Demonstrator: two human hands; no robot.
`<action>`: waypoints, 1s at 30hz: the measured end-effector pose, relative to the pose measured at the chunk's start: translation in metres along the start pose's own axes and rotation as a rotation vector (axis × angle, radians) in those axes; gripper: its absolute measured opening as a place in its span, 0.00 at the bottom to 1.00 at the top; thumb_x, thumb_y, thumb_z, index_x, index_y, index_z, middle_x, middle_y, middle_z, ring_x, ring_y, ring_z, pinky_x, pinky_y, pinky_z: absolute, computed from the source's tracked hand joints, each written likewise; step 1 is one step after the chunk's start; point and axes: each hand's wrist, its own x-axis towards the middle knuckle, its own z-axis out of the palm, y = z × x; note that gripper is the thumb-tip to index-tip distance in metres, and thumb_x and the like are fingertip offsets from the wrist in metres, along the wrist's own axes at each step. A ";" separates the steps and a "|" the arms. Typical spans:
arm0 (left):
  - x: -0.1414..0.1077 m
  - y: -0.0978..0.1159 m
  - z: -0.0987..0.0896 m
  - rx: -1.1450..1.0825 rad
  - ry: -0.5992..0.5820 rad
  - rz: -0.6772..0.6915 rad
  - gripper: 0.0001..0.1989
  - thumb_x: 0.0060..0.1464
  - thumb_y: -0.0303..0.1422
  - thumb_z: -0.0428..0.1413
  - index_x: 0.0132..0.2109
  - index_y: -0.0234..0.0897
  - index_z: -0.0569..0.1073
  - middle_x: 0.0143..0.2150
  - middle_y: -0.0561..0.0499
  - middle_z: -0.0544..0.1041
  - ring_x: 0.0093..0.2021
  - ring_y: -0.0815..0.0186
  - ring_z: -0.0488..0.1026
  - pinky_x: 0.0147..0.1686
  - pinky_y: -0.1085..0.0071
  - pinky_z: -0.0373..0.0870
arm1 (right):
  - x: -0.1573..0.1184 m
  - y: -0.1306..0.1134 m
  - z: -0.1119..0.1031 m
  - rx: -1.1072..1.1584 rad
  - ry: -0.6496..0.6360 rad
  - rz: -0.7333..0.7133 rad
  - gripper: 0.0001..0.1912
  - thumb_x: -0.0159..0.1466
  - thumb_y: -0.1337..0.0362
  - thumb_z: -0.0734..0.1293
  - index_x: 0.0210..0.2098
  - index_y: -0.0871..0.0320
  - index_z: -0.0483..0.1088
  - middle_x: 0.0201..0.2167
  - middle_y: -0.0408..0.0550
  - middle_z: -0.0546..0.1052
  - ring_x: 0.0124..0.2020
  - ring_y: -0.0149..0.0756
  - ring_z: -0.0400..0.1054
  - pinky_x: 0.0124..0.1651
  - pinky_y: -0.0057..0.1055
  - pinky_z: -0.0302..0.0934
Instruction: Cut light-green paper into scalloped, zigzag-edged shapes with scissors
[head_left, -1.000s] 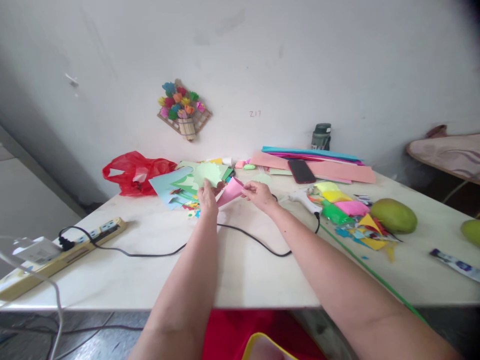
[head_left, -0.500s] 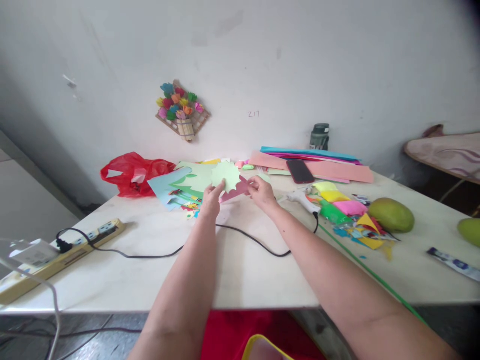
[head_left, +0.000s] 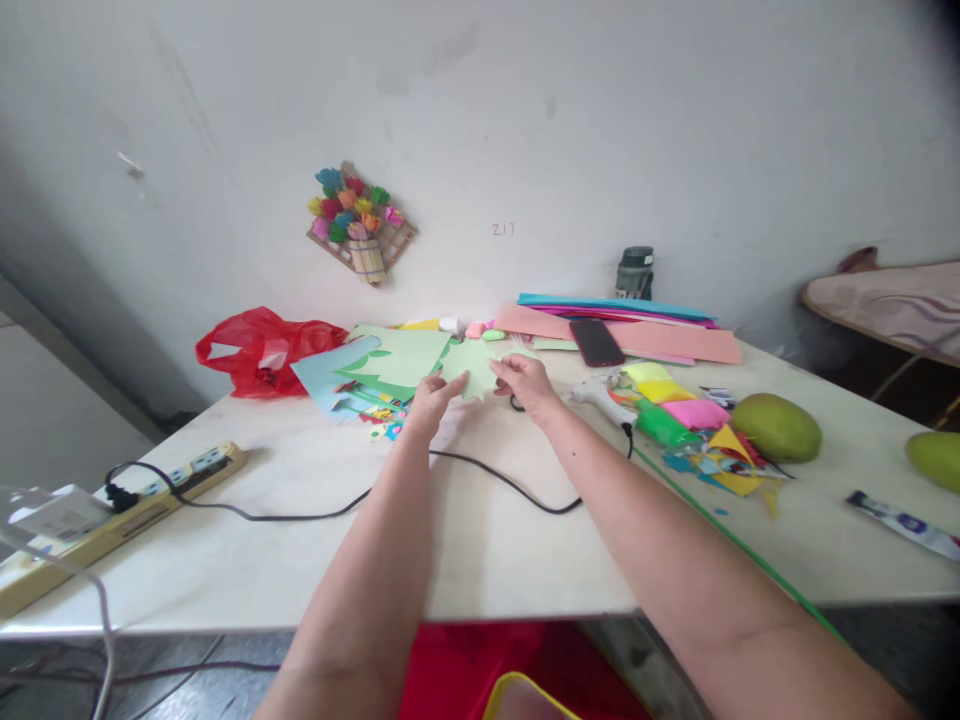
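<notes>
A light green paper cutout [head_left: 472,362] with a jagged edge is held up over the middle of the table. My left hand [head_left: 435,400] grips its lower left part, thumb lying on the front. On the right edge, my right hand [head_left: 526,380] pinches the same cutout between thumb and fingers. A small dark ring shape shows just under my right hand; what it belongs to is hidden. Left of the hands lie green paper sheets [head_left: 412,352], a light blue sheet [head_left: 311,375] and small coloured paper scraps. A white glue gun [head_left: 606,398] rests right of my right hand.
A black cord crosses the table to a power strip [head_left: 187,480]. A red plastic bag [head_left: 251,340] stands at the back left. A phone [head_left: 597,343] lies on stacked coloured paper. Clay packets [head_left: 694,413], scraps, a green mango [head_left: 777,427] and a tube [head_left: 900,522] are at right.
The dark pink paper by my right hand is out of sight now. My right hand has come onto the green cutout's edge, and the cutout has shifted right and lower.
</notes>
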 end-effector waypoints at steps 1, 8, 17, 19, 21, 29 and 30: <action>0.000 0.001 0.000 0.043 -0.031 0.017 0.16 0.32 0.37 0.64 0.28 0.32 0.71 0.19 0.54 0.67 0.29 0.66 0.70 0.34 0.69 0.68 | 0.001 0.001 -0.001 -0.017 -0.001 -0.022 0.17 0.44 0.55 0.70 0.18 0.59 0.60 0.14 0.38 0.63 0.18 0.26 0.61 0.22 0.26 0.64; 0.005 0.014 -0.002 0.068 0.045 0.039 0.27 0.39 0.55 0.54 0.35 0.34 0.71 0.27 0.52 0.69 0.26 0.72 0.68 0.30 0.70 0.71 | 0.004 -0.003 -0.013 0.042 -0.050 -0.052 0.13 0.45 0.60 0.68 0.17 0.59 0.59 0.15 0.36 0.61 0.18 0.24 0.57 0.23 0.26 0.61; -0.002 0.016 -0.011 0.160 -0.397 -0.299 0.27 0.46 0.56 0.47 0.35 0.34 0.70 0.27 0.45 0.74 0.28 0.61 0.74 0.34 0.62 0.71 | 0.002 -0.007 -0.024 0.042 -0.097 -0.094 0.08 0.47 0.64 0.65 0.18 0.58 0.60 0.15 0.36 0.58 0.18 0.24 0.51 0.21 0.23 0.48; -0.004 0.016 -0.011 0.142 -0.560 -0.371 0.30 0.47 0.58 0.43 0.33 0.34 0.71 0.28 0.42 0.74 0.28 0.60 0.74 0.33 0.62 0.71 | 0.004 -0.004 -0.027 0.038 -0.114 -0.100 0.07 0.47 0.64 0.64 0.19 0.58 0.60 0.15 0.36 0.58 0.18 0.24 0.51 0.21 0.23 0.47; -0.007 0.017 -0.010 0.147 -0.665 -0.385 0.30 0.49 0.57 0.42 0.32 0.33 0.71 0.28 0.42 0.75 0.26 0.61 0.73 0.29 0.65 0.70 | 0.006 -0.003 -0.030 0.039 -0.130 -0.110 0.06 0.47 0.65 0.63 0.19 0.58 0.61 0.15 0.36 0.59 0.18 0.25 0.51 0.21 0.24 0.46; -0.014 0.010 0.002 -0.158 -0.704 -0.308 0.23 0.46 0.50 0.53 0.41 0.34 0.67 0.22 0.52 0.70 0.20 0.71 0.67 0.20 0.76 0.62 | 0.005 -0.004 -0.032 -0.001 -0.180 -0.081 0.04 0.45 0.65 0.64 0.19 0.58 0.63 0.15 0.37 0.61 0.18 0.27 0.55 0.21 0.25 0.48; -0.014 0.008 0.003 -0.172 -0.691 -0.296 0.23 0.46 0.49 0.54 0.42 0.35 0.67 0.23 0.53 0.69 0.19 0.73 0.65 0.17 0.77 0.59 | 0.005 -0.005 -0.032 -0.001 -0.176 -0.069 0.04 0.45 0.65 0.64 0.18 0.58 0.63 0.15 0.38 0.62 0.18 0.27 0.56 0.21 0.25 0.48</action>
